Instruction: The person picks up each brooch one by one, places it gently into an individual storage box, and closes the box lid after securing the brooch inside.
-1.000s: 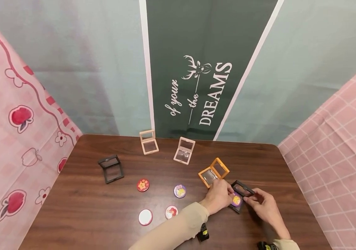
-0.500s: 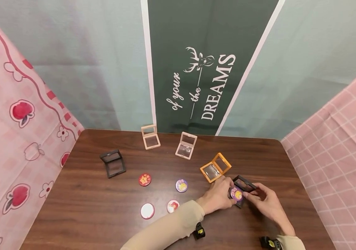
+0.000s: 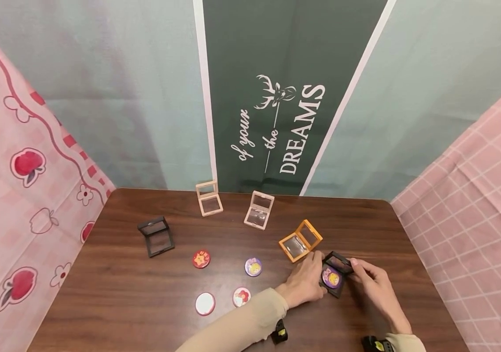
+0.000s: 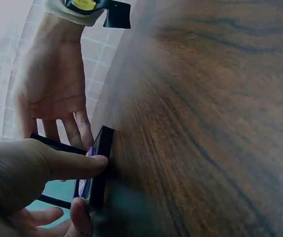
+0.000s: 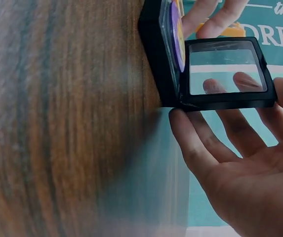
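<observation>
A small black hinged display case (image 3: pixel 335 294) stands open on the table at the right, its clear-windowed lid (image 5: pixel 230 102) raised. Inside the base lies a round purple badge (image 3: pixel 331 277) with a yellow character. My left hand (image 3: pixel 304 282) grips the base from the left; in the left wrist view its thumb (image 4: pixel 77 165) presses on the base's edge. From the right, my right hand (image 3: pixel 375 289) holds the lid between thumb and fingers, as the right wrist view shows. Just behind my left hand is an open orange case (image 3: pixel 294 247).
Two pale open cases (image 3: pixel 210 206) (image 3: pixel 258 217) stand at the back. Another black case (image 3: pixel 159 243) is at the left. Between them and my left forearm lie a red badge (image 3: pixel 201 259), a purple badge (image 3: pixel 253 267), a flower badge (image 3: pixel 241 297) and a white badge (image 3: pixel 205 304).
My left fingers have let go of the purple badge, which now lies in the base, and hold the case's side. My right thumb has moved from beside the badge up to the lid.
</observation>
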Available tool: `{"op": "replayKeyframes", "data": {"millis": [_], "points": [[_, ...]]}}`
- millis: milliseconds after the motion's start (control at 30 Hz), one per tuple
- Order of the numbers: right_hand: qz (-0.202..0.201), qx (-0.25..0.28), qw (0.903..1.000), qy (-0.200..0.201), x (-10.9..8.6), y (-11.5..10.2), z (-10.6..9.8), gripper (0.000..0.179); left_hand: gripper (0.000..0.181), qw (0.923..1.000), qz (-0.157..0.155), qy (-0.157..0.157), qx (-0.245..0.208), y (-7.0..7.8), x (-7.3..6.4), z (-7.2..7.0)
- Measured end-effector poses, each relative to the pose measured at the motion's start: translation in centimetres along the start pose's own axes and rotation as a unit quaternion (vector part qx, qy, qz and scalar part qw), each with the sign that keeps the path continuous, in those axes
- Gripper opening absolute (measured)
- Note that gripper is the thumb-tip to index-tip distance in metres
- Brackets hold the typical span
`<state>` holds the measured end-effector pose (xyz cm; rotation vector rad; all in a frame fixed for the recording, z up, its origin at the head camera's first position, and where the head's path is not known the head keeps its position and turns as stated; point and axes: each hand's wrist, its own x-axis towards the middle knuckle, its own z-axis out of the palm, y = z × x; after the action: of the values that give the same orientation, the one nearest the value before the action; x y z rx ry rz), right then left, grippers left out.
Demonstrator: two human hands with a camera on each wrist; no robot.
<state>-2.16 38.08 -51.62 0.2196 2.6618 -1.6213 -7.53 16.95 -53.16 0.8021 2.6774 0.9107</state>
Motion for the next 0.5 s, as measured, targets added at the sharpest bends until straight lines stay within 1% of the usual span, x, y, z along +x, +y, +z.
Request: {"op": "replayKeyframes", "data": {"millis": [133,167,267,367,400,500], "points": [[0.014,0.001,0.9999,-0.007,0.09,-0.33,-0.03,0.047,0.084,0.9999,0.011,0.008,-0.009,-0.32,0.04,0.08],[0.015,0.002,0.9999,-0.008,0.09,-0.37,-0.04,0.047,0.084,0.9997,0.017,0.014,-0.008,-0.53,0.14,0.33],[0.011,0.010,0.9998,-0.015,0.06,-0.47,-0.06,0.045,0.084,0.9992,0.030,0.021,-0.013,-0.78,0.18,0.43],[0.003,0.018,0.9997,-0.018,-0.13,-0.48,-0.04,0.043,0.084,0.9992,0.033,0.017,-0.016,-0.77,0.15,0.47],[0.001,0.020,0.9996,-0.020,-0.19,-0.49,-0.04,0.042,0.083,0.9993,0.031,0.012,-0.020,-0.60,0.03,0.18],[-0.003,0.019,0.9994,-0.029,-0.36,-0.48,-0.09,0.040,0.083,0.9996,0.023,0.002,-0.018,-0.45,-0.04,0.06]]}}
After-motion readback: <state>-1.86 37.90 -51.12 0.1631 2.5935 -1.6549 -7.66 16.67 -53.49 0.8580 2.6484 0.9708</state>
